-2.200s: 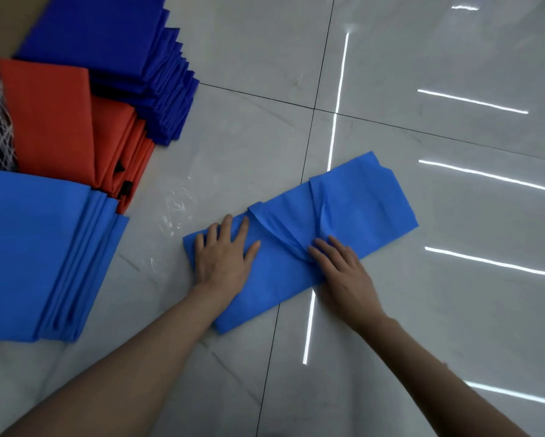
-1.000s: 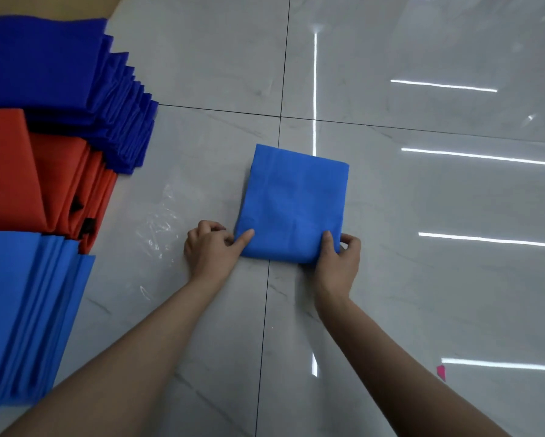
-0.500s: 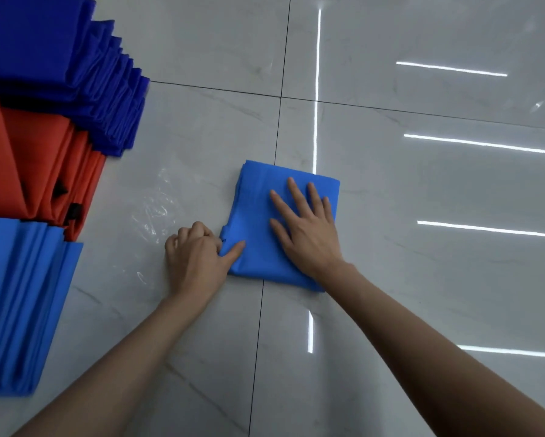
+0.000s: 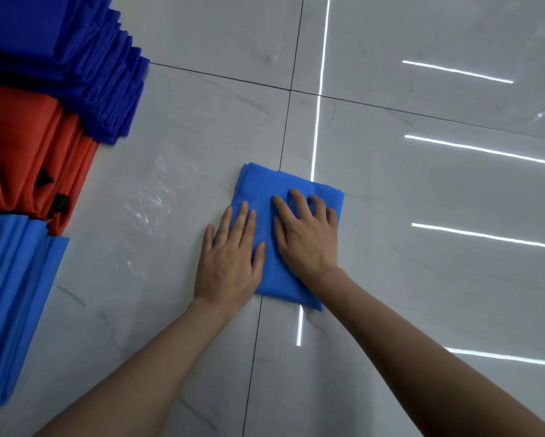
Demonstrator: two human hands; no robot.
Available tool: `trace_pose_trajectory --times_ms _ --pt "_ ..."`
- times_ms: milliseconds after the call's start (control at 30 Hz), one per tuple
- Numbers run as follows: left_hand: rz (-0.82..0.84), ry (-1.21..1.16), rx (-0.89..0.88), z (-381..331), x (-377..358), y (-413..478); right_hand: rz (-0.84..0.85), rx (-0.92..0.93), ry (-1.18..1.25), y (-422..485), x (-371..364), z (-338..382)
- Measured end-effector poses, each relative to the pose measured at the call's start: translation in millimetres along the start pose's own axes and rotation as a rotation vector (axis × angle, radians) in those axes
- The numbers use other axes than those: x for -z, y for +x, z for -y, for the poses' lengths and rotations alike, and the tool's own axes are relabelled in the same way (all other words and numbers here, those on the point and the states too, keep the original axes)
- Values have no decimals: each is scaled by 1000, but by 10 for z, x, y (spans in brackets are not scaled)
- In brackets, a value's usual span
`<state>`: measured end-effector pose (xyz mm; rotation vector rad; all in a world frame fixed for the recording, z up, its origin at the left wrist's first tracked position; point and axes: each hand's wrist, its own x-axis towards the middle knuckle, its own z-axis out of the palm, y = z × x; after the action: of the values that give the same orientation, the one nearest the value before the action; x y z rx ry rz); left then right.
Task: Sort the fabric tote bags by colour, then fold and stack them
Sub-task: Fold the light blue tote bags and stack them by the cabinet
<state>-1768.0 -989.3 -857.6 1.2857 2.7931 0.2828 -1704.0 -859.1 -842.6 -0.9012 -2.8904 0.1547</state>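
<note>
Both hands lie flat, fingers spread, gripping nothing. The right hand (image 4: 306,234) presses on the folded light-blue tote bag (image 4: 265,187) on the tiled floor (image 4: 422,279); the left hand (image 4: 230,260) overlaps its left edge. Well left of the hands sit navy (image 4: 75,58), orange (image 4: 22,146) and light-blue stacks (image 4: 12,294). No writing shows.

Blue tote bag (image 4: 266,187), folded flat, on floor

Both forearms reach forward, bare. The left hand (image 4: 230,263) lies flat, palm down, fingers spread; the right hand (image 4: 307,238) lies flat just beside it, fingers slightly curled.
</note>
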Motion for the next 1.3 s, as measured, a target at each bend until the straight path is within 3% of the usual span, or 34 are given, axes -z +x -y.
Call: trace_pose_trajectory --times_ms 200,433,533,633,733,800,867,933,1000,1067,1167,1233,1300 --pt "10 -3 7 20 -40 9 217 75 25 253 -60 -56" --pt "-10 54 -71 172 -47 38 25 -117 -88 77 90 -604" --pt "-68 136 -19 269 67 43 -18 -216 -72 -208 119 -576" --pt "-156 71 24 90 157 -85 103 -362 -84 -419 174 -340" --pt "-98 -34 87 -106 79 -418 187 -411 -128 -557 192 -156" --pt "-49 -26 96 -111 5 -587 67 -318 -152 -633 167 -102" --pt "-32 -4 102 -89 -20 -622 -28 -91 -118 -659 105 -84" --pt "-27 7 103 -90 -28 -611 21 156 -49 -624 41 -78" --pt "-22 6 108 -99 -57 -595 131 256 -34 -570 8 -57" --pt "-28 2 114 -96 -75 -597 210 156 -12 -555 -3 -54" --pt "-28 -34 177 -102 -46 -613 186 -235 21 -570 32 2" --pt "-23 -107 278 -149 40 -629 137 -357 -4 -613 93 113" --pt "-91 -253 444 -177 162 -642 206 -427 50 -662 145 229"
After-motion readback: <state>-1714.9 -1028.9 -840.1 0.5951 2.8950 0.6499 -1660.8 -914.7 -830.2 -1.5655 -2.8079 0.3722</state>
